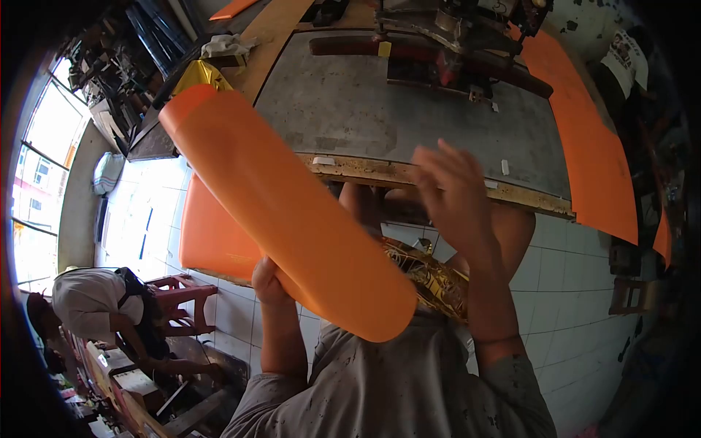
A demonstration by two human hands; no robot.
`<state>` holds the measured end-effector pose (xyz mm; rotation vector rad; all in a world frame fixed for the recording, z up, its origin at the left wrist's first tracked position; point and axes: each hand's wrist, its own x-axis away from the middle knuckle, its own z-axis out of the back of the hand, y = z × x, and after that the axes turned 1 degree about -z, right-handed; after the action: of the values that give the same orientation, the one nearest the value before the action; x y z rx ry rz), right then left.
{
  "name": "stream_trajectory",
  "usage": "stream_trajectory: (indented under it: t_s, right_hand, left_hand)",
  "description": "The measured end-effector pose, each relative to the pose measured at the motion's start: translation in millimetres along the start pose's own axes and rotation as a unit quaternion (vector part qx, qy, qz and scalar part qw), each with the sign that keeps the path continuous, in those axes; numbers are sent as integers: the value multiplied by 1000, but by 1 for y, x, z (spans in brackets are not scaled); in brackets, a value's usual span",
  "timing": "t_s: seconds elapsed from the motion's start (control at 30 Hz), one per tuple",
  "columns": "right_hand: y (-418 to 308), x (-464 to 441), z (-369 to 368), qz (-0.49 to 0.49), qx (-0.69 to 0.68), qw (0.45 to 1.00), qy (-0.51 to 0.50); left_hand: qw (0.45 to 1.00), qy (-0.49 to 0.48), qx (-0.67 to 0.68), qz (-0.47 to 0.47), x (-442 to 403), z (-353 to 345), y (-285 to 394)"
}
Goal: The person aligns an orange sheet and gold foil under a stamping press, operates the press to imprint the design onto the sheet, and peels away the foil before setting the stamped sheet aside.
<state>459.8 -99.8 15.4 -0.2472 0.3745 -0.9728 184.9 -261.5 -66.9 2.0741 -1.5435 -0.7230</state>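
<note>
Apparently to support its bulk, the left hand (pixel 272 282) closes on 1 curled orange sheet (pixel 292 212), fingers partly hidden beneath; the sheet slants both ways past that grip. Right of it, the right hand (pixel 454 191) hangs loosely spread, seemingly empty, near the table (pixel 350 87).

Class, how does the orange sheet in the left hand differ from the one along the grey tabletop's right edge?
The held sheet curves in a rounded bend, while the flat sheet lies spread out. The left hand grips the held sheet; the flat sheet lies beside the grey tabletop. Both are orange.
</note>
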Motion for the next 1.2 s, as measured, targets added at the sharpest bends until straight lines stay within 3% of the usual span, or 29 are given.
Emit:
stream_trajectory:
  t_s: [0.07,0.17,0.2,0.3,0.33,0.37,0.47,0.53,0.63,0.67,0.73,0.8,0.83,0.87,0.93,0.97,1.03,1.07,1.1,1.2]
  right_hand:
    - [-9,11,24,28,-134,976,169]
    - [-58,17,28,196,-187,945,186]
    - [-67,17,24,270,-145,937,167]
    - [-60,3,-10,246,-279,917,143]
    - [-47,3,-15,172,-287,934,122]
    - [-32,5,-16,98,-294,945,100]
    - [10,40,-13,66,-87,992,60]
    - [-11,75,14,1,-309,945,111]
    - [-40,110,36,156,-398,904,13]
    - [-57,109,39,169,-422,890,-26]
    - [-80,108,37,106,-498,861,-10]
    - [-84,110,34,40,-558,829,-1]
    - [-81,112,29,5,-581,814,-4]
    - [-78,114,24,-32,-602,798,-5]
    - [-63,122,19,-65,-595,801,6]
    - [-51,127,19,-80,-590,803,9]
    - [-24,139,19,-243,-635,730,67]
    - [-11,142,22,-273,-613,731,128]
    - [4,142,27,-301,-587,728,187]
    - [56,151,40,-337,-485,777,219]
  left_hand:
    - [995,16,-98,13,1,-4,10]
    - [973,-11,-193,124,-2,-43,17]
    - [970,-28,-197,139,0,-51,12]
    - [966,-66,-240,66,8,-68,2]
    - [983,-53,-154,89,7,-57,3]
    - [984,-26,-173,44,9,-51,7]
    - [969,57,-225,-88,20,-41,19]
    - [949,89,-259,-154,20,-50,22]
    - [922,42,-328,-201,-1,-109,33]
    - [917,37,-368,-149,0,-117,30]
    - [896,-82,-400,-176,-14,-143,12]
    - [949,-163,-229,-145,-24,-160,-17]
    - [949,-226,-214,-55,-26,-150,-29]
    - [953,-212,-215,17,-22,-148,-35]
    - [954,-192,-224,57,-26,-154,-37]
    - [955,-183,-231,24,-29,-148,-37]
    - [970,-144,-195,-27,-37,-142,-26]
    - [957,-155,-236,-66,-45,-126,-14]
    - [954,-75,-278,-84,-48,-122,-2]
    - [942,85,-313,-89,-66,-88,25]
